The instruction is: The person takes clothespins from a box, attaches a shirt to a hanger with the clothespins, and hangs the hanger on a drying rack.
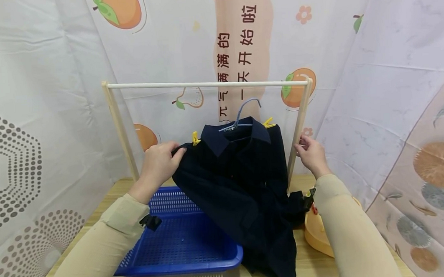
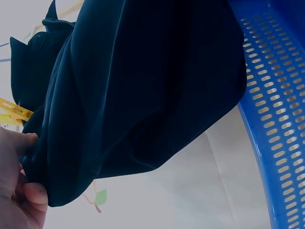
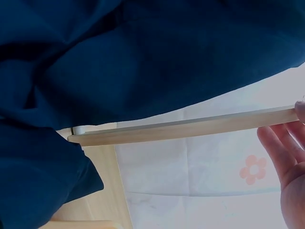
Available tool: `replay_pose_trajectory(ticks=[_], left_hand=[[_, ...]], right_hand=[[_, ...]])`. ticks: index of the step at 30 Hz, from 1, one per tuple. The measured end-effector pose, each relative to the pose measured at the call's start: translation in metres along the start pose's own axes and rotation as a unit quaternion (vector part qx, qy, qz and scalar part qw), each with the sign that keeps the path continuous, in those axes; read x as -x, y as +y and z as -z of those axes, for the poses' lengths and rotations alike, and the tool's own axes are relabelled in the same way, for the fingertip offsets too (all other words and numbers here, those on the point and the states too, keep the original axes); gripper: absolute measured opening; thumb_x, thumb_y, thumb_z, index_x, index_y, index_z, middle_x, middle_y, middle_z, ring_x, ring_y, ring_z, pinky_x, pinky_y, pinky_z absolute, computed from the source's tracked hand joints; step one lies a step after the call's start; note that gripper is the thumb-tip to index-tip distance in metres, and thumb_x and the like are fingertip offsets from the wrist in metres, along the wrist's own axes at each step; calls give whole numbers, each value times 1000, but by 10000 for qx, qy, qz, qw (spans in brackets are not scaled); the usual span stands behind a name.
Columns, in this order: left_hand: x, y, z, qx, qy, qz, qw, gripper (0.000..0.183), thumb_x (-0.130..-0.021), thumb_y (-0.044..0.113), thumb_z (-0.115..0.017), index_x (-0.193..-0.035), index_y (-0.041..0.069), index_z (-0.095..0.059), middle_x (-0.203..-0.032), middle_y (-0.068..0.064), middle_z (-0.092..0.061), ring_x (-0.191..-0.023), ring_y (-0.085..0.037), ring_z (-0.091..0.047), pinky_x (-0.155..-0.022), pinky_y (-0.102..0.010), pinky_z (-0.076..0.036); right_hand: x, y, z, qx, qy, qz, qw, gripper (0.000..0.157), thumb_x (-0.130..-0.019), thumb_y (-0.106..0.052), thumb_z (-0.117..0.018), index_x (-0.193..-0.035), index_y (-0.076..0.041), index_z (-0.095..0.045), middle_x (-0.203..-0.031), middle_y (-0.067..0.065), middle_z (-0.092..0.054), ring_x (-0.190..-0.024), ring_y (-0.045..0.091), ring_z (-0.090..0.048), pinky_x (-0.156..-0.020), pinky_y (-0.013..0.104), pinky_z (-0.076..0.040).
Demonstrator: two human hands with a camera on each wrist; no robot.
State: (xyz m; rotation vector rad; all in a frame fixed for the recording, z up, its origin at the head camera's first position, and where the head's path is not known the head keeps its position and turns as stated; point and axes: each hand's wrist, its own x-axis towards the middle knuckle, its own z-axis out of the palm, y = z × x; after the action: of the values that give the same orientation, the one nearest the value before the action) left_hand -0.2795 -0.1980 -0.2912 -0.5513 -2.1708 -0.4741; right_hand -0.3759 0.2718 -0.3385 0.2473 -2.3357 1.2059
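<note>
A dark navy collared shirt is on a light blue hanger, with a yellow clothespin at one shoulder and another yellow clothespin at the other. My left hand pinches the shirt's left-side shoulder between thumb and fingers, just outside the clothespin, also visible in the left wrist view. The hanger's hook appears below the white rod of a wooden rack. On the right, my right hand holds the rack's right post between thumb and fingers; the right wrist view shows this grip.
A blue perforated basket sits on the wooden table, partly covered by the shirt. To the right is a yellow-orange container, partly behind my right forearm. The rack's left post stands behind the basket. Patterned curtains enclose the back and sides.
</note>
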Motion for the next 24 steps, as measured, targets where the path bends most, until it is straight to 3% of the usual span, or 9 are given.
replay_pose_trajectory(ticks=[8,15,24], left_hand=[[-10,9,0,-126,35,57,9999,19,-95,20,-72,-83,5,-73,-70,-9,-68,-57,-27,-60,-51,-42,-44],[-20,16,0,-207,-8,202,9996,29,-97,21,-70,-72,8,-62,-57,-5,-53,-51,-25,-51,-51,-39,-37],[-33,28,1,-312,-30,414,9986,26,-97,23,-69,-78,5,-70,-62,-8,-60,-56,-28,-57,-54,-41,-42]], right_hand=[[-1,1,1,-118,-33,-37,9999,42,-101,-1,-59,-141,8,-52,-129,32,-61,-114,43,-64,-79,36,-57],[-1,4,1,-279,-36,-79,9996,40,-101,0,-58,-140,8,-54,-128,32,-62,-112,42,-65,-72,33,-59],[0,4,3,-323,-104,-59,9994,45,-101,0,-57,-145,7,-49,-130,32,-61,-113,44,-64,-72,34,-59]])
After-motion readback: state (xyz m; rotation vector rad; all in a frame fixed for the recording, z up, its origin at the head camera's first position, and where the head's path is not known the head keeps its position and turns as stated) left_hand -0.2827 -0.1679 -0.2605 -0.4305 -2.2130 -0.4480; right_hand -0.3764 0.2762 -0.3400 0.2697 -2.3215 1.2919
